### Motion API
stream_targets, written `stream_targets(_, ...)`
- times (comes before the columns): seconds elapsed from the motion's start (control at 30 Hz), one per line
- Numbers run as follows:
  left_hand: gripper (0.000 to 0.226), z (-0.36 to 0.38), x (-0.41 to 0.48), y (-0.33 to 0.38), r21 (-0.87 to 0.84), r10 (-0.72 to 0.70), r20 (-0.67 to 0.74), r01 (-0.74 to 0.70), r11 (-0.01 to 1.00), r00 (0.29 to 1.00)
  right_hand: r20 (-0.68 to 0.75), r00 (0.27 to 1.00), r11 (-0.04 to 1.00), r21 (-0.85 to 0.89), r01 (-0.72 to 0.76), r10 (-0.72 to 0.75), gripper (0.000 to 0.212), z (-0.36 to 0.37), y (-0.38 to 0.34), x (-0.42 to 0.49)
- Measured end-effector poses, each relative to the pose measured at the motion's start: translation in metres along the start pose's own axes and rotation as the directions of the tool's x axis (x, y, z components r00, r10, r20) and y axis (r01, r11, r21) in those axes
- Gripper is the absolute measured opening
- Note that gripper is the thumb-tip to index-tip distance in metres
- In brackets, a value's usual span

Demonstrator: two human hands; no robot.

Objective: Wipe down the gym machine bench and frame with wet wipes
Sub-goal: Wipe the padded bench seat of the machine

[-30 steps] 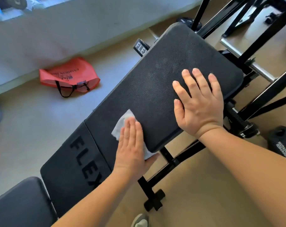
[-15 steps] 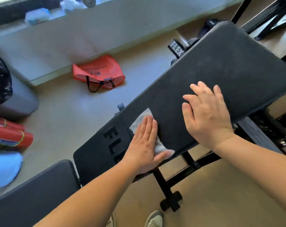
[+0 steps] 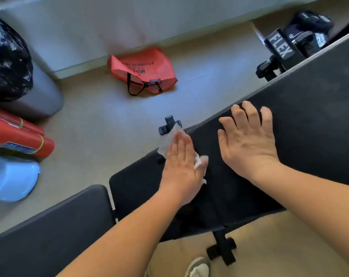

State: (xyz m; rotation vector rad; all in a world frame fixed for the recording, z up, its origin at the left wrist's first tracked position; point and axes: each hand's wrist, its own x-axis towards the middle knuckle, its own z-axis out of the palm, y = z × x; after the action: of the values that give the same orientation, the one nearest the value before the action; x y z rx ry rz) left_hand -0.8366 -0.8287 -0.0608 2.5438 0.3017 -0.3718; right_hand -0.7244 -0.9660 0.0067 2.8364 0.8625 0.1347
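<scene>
Two flat hands block the left end of the bench pad (image 3: 309, 126): the left hand (image 3: 179, 168) on the wet wipe (image 3: 167, 142) at the far-left corner, the right hand (image 3: 247, 142) just beside it. Right of them the pad surface lies bare. Past the far edge, open floor (image 3: 113, 124) reaches the orange bag (image 3: 143, 70); a black frame bracket (image 3: 168, 124) stands just beyond the wipe, a frame foot (image 3: 221, 250) below the near edge

Bright, soft daylight; hands motion-blurred, wide-angle bending at edges, bench pad nearly featureless.

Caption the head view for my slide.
Left hand presses a wet wipe on the bench pad; right hand rests flat beside it.
</scene>
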Motion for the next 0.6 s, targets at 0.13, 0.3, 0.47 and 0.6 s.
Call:
stream_targets(0.13, 0.074, -0.004, 0.024, -0.020, -0.166, -0.174, -0.084, 0.158, 0.973, 0.981, 0.027, 0.999, 0.995, -0.093, 0.047, -0.045, 0.060, 0.005, -0.008, 0.007)
stream_targets(0.3, 0.075, 0.027, -0.061, -0.003, -0.121, -0.029, 0.127, 0.044, 0.992, 0.991, 0.064, 0.995, 0.983, -0.164, 0.088, -0.079, 0.074, 0.006, -0.010, 0.010)
stream_targets(0.47, 0.078, 0.022, -0.057, -0.056, -0.115, -0.168, 0.103, 0.179, 0.977, 0.981, 0.056, 0.996, 0.976, -0.201, 0.083, -0.073, 0.075, 0.003, -0.011, 0.005)
stream_targets(0.6, 0.082, 0.015, -0.009, -0.060, -0.275, -0.422, -0.018, 0.401, 0.874, 0.906, 0.052, 0.996, 0.970, -0.231, 0.081, -0.070, 0.073, 0.007, -0.014, 0.010)
